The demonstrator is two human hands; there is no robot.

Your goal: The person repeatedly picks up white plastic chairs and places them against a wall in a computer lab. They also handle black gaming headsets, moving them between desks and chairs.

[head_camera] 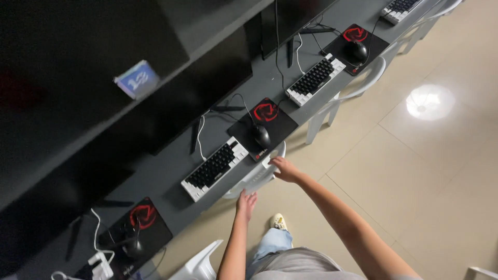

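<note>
A white plastic chair (258, 178) is tucked under the long dark desk (166, 179). My right hand (283, 169) grips the chair's backrest at its right end, fingers curled over the top. My left hand (246, 202) rests on the backrest's left end, fingers closed against it. Just beyond the chair, on the desk, lie a black-and-white keyboard (215, 168) and a black mouse (261, 136) on a black mousepad with a red emblem (265, 113).
More stations line the desk: another keyboard (316, 79), mouse (357, 51) and white chair (346, 96) farther along, a third mousepad (142, 218) and chair (199, 263) nearer. Dark monitors (202, 88) stand behind. Beige tiled floor (415, 171) lies to the right.
</note>
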